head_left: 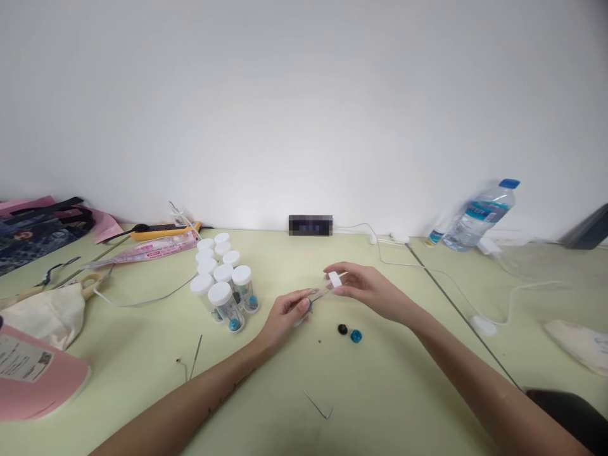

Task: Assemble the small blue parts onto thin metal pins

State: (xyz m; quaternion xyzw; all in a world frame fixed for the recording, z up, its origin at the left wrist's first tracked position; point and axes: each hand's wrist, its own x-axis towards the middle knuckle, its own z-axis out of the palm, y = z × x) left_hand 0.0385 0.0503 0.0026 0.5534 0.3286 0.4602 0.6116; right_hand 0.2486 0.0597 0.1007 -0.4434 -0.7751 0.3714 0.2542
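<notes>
on the tilted bottle [481, 216] to your right, you can make out "ter", the end of a word in pale capitals on its blue label [487, 211]; the start is unclear. the small vial [434, 238] beside it wears a blue label too fine for you to read. to your left, the pink tub [64, 380] bears a white label [23, 359] with tiny lines and a dark printed block, all illegible. you see pink lettering on the flat packet [154, 247], too blurred to read, and a round red emblem [23, 235] on the dark patterned bag [50, 231].
</notes>
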